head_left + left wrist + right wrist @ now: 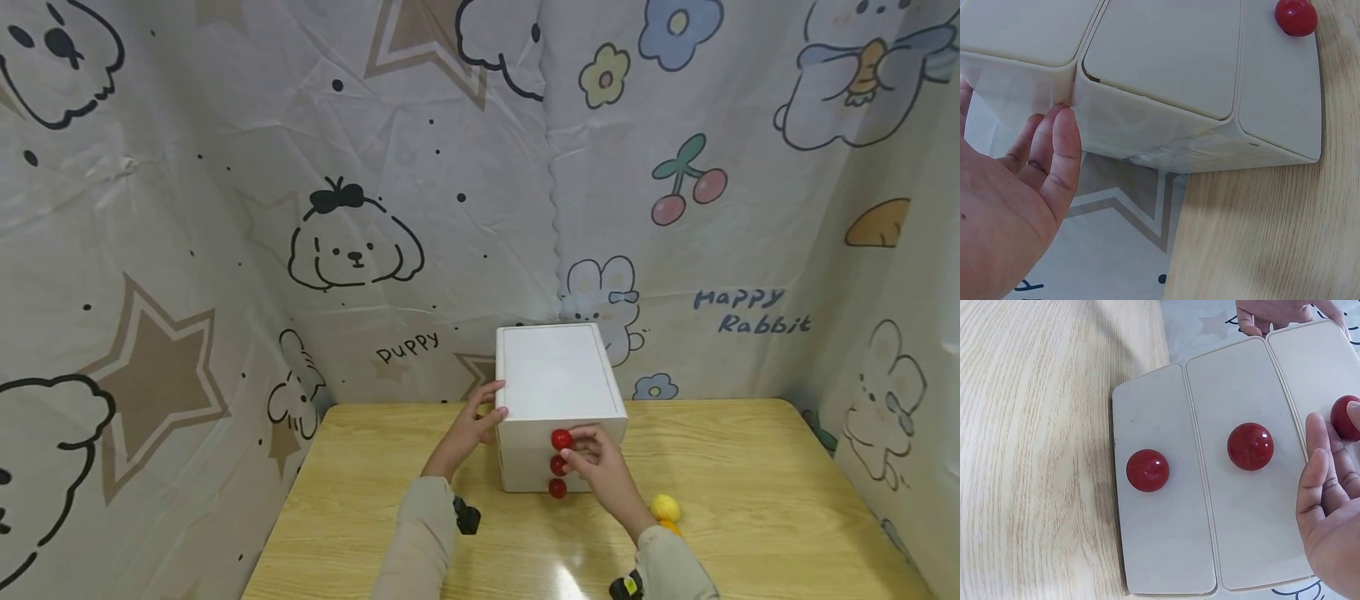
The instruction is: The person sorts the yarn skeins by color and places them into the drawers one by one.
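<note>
A white three-drawer box [557, 392] stands toward the back of the wooden tabletop [750, 492], close to the cartoon-printed cloth backdrop [352, 208] that wraps round the rear and both sides. Its front carries three red round knobs, one per drawer: the top knob [560, 439], the middle knob [558, 465] and the bottom knob [557, 488]. The right hand [600, 467] is at the front of the box, its fingertips closed on the top knob; in the right wrist view the thumb and a finger meet that knob at the frame's edge, so the grip is a light pinch rather than a full wrap, and the middle and bottom knobs sit bare beside it. All three drawer fronts look flush with one another. The left hand [474, 421] lies flat against the box's left side near its upper edge, fingers straight and resting on the wall, holding nothing. In the left wrist view those fingers [1060, 140] touch the box's corner. A small yellow object [665, 507] with an orange part just under it lies on the tabletop to the right of the box, just beside the right wrist and apart from the box. A dark wrist-worn device [467, 515] shows on the left sleeve, another at the right cuff.
</note>
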### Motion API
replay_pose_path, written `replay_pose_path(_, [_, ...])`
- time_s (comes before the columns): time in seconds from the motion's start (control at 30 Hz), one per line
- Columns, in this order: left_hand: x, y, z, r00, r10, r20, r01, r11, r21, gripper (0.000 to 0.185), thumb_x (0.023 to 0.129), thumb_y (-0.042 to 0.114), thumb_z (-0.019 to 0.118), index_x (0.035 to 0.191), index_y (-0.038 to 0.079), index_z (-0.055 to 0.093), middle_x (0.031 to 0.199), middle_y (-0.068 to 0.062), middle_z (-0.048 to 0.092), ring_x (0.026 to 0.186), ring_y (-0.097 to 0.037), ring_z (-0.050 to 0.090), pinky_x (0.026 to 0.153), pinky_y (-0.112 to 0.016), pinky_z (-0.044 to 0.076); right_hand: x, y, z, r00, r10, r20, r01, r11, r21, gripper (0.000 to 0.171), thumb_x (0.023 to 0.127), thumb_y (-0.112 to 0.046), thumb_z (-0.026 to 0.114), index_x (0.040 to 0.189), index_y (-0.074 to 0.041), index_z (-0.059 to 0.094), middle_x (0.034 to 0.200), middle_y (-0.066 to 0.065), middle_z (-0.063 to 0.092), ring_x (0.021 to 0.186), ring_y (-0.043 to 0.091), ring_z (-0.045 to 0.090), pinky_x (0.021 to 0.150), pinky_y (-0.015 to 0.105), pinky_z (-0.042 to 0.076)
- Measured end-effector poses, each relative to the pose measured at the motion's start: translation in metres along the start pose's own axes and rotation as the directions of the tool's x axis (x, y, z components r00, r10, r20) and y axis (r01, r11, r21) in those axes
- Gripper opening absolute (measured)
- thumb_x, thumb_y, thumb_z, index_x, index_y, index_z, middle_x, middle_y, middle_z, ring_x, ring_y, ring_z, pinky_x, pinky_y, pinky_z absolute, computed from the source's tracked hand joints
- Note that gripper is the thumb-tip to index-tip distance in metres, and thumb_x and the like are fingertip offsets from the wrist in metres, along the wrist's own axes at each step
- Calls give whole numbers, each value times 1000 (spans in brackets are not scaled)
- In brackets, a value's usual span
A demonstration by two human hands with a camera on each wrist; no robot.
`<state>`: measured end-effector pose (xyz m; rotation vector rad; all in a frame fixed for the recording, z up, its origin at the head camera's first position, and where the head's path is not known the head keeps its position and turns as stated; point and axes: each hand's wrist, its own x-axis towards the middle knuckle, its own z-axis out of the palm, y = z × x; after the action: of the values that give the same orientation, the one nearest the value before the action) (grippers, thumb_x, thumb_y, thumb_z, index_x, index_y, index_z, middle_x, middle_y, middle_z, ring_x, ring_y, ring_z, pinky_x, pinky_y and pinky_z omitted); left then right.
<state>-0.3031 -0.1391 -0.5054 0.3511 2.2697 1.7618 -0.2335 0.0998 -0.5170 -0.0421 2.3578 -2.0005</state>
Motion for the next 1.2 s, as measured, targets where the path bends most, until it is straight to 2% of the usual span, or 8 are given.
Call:
replay_pose_path(0.3, [-2, 1, 0, 1000, -8, 5, 8, 1000, -3, 54, 95, 47, 56, 144, 43, 35, 148, -10, 32, 106, -25, 48, 85, -44, 48, -5, 1, 0, 1000, 7, -8, -6, 998, 58, 37, 89, -11, 69, 121, -4, 51, 108, 19, 63, 76, 11, 64, 65, 24, 49])
replay_pose_path(0.4, [-3, 0, 1, 1000, -14, 8, 15, 1000, -4, 54, 95, 47, 56, 144, 43, 35, 149, -10, 31, 106, -24, 48, 87, -47, 48, -8, 3, -2, 1000, 13, -16, -12, 997, 78, 38, 88, -9, 69, 121, -3, 51, 109, 18, 63, 75, 10, 65, 65, 24, 50])
replay_pose_path(0.57, [-1, 1, 0, 1000, -21, 5, 21, 1000, -9, 54, 97, 41, 55, 147, 39, 33, 150, -13, 28, 105, -23, 47, 91, -55, 46, -11, 8, -5, 1000, -7, -22, 10, 993, 117, 38, 87, -7, 69, 120, -1, 50, 109, 19, 63, 78, 16, 68, 67, 24, 54])
replay_pose_path(0.7, [0, 1, 0, 1000, -27, 6, 27, 999, -19, 54, 98, 36, 55, 148, 36, 32, 151, -14, 28, 106, -24, 47, 91, -56, 45, -14, 15, -8, 1000, -12, -27, 14, 996, 92, 36, 87, -8, 69, 119, -1, 53, 109, 20, 62, 80, 17, 66, 70, 25, 55])
replay_pose_path(0.9, [-3, 1, -2, 1000, -12, 4, 12, 1000, 7, 53, 96, 45, 56, 144, 44, 36, 149, -10, 31, 107, -26, 47, 85, -42, 47, -14, 26, -8, 999, 4, -35, -2, 999, 54, 33, 87, -5, 69, 116, 1, 56, 106, 21, 63, 77, 18, 64, 74, 29, 57])
replay_pose_path(0.97, [-4, 1, -2, 1000, -10, 0, 10, 1000, 6, 52, 95, 47, 57, 142, 47, 36, 149, -9, 31, 107, -25, 47, 87, -44, 48, -14, 30, -8, 1000, 9, -27, -7, 999, 46, 33, 86, -5, 70, 116, 1, 57, 107, 22, 63, 78, 20, 65, 74, 29, 57])
replay_pose_path(1.1, [-4, 0, -2, 1000, -8, 0, 8, 1000, 7, 53, 95, 47, 56, 143, 46, 35, 149, -10, 31, 106, -24, 47, 88, -45, 48, -12, 39, -8, 1000, 17, -15, -16, 999, 27, 35, 87, -6, 70, 118, 1, 55, 110, 23, 63, 77, 18, 65, 67, 24, 54])
replay_pose_path(1.2, [-3, -1, -2, 1000, -5, 3, 5, 1000, 7, 53, 95, 47, 56, 143, 45, 35, 149, -10, 31, 106, -23, 47, 88, -45, 48, -10, 45, -7, 999, 38, -19, -38, 999, 11, 39, 87, -8, 70, 122, -1, 54, 113, 22, 63, 79, 16, 64, 68, 25, 53])
